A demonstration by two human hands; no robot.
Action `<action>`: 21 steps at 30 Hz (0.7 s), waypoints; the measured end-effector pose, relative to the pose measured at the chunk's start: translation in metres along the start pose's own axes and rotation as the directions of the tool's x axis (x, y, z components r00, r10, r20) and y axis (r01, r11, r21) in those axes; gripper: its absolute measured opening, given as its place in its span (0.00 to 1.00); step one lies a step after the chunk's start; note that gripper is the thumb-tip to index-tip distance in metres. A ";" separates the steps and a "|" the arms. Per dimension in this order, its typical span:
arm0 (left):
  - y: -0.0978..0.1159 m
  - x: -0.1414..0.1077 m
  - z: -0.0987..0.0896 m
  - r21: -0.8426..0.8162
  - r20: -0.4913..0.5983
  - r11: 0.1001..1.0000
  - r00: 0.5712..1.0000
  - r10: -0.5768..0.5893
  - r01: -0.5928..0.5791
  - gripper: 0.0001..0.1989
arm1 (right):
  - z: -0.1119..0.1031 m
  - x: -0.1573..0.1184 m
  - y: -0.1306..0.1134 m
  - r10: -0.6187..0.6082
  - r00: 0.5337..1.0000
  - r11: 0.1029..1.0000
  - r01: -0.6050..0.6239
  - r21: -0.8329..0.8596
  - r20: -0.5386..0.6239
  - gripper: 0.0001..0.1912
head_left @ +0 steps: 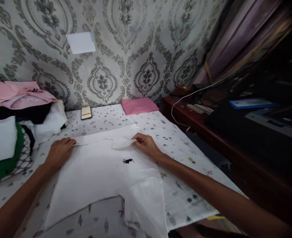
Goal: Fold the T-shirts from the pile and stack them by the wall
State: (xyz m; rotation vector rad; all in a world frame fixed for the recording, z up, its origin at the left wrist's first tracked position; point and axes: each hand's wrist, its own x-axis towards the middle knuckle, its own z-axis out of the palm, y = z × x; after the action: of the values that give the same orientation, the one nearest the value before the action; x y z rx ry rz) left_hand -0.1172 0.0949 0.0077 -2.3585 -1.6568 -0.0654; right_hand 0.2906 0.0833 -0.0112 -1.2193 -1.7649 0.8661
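Observation:
A white shirt [93,175] with a small dark horse-and-rider emblem lies spread on the patterned cloth, its far part folded over towards me. At the fold's left end, my left hand [60,151] has its fingers closed on the edge of the fabric. My right hand [147,145] pinches the folded edge between thumb and fingers, to the right of and above the emblem. One sleeve [146,201] hangs down towards the near edge. The fingertips of my left hand are partly hidden.
Piled clothes, with a pink garment [24,94] on top, stand at the left. Near the wall are a folded pink cloth [139,106] and a small phone-like object [86,112]. A white cable [178,102] droops over the dark red furniture [175,105] at the right.

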 end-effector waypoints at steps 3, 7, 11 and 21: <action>-0.002 -0.003 -0.001 -0.023 0.011 1.000 1.000 0.004 -0.004 0.18 | -0.015 -0.001 -0.006 -0.011 0.983 0.999 0.018 -0.039 0.181 0.11; -0.001 -0.008 -0.007 -0.034 0.044 0.999 0.999 -0.008 0.010 0.17 | -0.028 0.022 -0.012 -0.004 0.979 1.000 0.003 0.004 0.206 0.16; 0.001 -0.007 -0.008 -0.049 0.000 0.987 0.988 -0.152 0.151 0.16 | -0.008 0.061 -0.012 -0.079 0.990 0.983 0.098 -0.153 0.121 0.13; -0.027 0.037 -0.005 -0.463 -0.047 0.825 0.921 -0.388 0.324 0.09 | 0.150 0.113 -0.075 -0.223 0.872 0.884 0.369 -0.286 0.436 0.27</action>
State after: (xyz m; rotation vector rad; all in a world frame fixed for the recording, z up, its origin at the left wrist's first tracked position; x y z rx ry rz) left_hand -0.1290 0.1369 0.0242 -2.2209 -2.1759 -0.7440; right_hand 0.1033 0.1549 0.0136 -0.9882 -2.4545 0.6439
